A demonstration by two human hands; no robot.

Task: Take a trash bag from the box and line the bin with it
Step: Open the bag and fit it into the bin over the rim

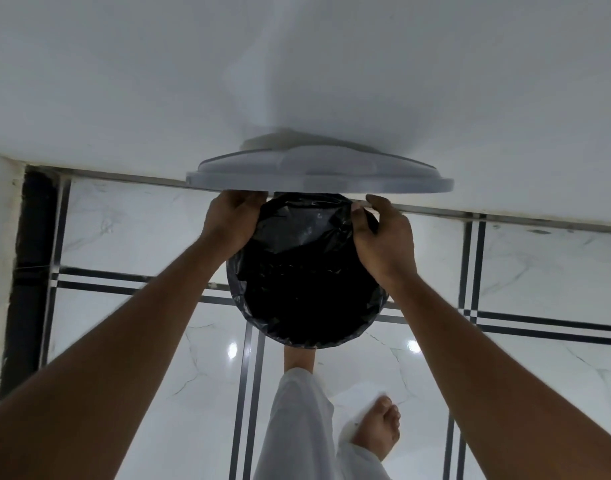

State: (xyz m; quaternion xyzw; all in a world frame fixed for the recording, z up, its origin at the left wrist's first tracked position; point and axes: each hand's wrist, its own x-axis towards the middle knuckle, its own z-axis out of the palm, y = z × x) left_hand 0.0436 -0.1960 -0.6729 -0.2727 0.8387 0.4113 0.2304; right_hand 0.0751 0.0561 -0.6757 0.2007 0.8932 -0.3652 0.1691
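Fingers of my left hand [229, 220] curl over the far-left edge of the black trash bag [307, 271], while my right hand [383, 240] pinches the bag's far-right edge between thumb and curled fingers. That bag already sits in the round bin [297, 342], its edge folded over the near rim, and the grey lid [318, 174] stands tilted open just beyond my hands against the white wall [297, 64]. Near me, my bare foot [378, 427] rests on the glossy tiled floor [124, 220].
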